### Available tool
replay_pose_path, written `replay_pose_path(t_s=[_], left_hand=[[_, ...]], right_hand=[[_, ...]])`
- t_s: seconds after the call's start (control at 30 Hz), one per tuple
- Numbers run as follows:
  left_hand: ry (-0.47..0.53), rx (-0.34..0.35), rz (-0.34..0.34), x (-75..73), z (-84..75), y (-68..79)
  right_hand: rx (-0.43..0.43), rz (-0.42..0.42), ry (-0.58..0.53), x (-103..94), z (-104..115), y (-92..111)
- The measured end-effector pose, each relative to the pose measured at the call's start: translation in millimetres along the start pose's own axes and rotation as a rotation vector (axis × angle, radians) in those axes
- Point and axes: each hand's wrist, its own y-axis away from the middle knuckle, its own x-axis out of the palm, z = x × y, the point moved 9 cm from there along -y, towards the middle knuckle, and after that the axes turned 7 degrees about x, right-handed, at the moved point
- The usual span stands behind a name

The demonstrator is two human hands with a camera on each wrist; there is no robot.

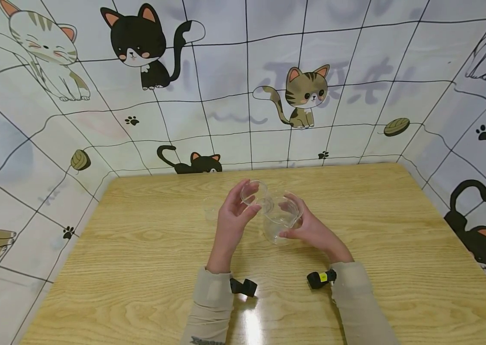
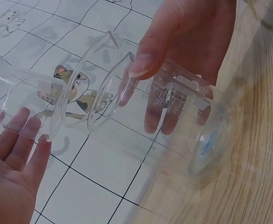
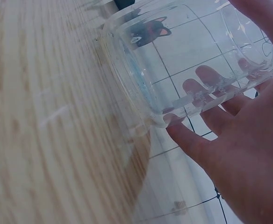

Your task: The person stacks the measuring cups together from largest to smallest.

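My left hand [image 1: 235, 211] grips a small clear glass beaker [image 1: 254, 192], tilted so that one end overlaps the mouth of a larger beaker. That larger clear beaker [image 1: 274, 229], marked with white graduations, is held by my right hand [image 1: 307, 226], thumb on the near side and fingers round the far side. In the left wrist view, the small beaker [image 2: 26, 91] lies toward the large beaker [image 2: 174, 126], with several glass rims close together between them. The right wrist view shows the large beaker's base [image 3: 139, 77] close over the wooden table.
A faint clear glass vessel [image 1: 210, 211] stands on the wooden table [image 1: 152, 268] just left of my left hand. A white cat-patterned sheet [image 1: 225, 115] rises behind the table and at both sides. Black cameras [image 1: 244, 287] sit on both wrists.
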Motion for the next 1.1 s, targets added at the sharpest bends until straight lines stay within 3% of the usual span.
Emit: replay_pose_path(t_s=[0.33, 0.7, 1.1], left_hand=[[0.009, -0.011, 0.006, -1.0, 3.8, 1.9], [0.054, -0.045, -0.033, 1.1, 7.2, 2.5], [0.137, -0.013, -0.043, 9.5, 5.9, 2.4]], right_hand=[[0.011, 0.004, -0.007, 1.2, 0, 0], [-0.010, 0.008, -0.001, 0.4, 2, 0], [0.011, -0.002, -0.002, -0.5, -1, -1]])
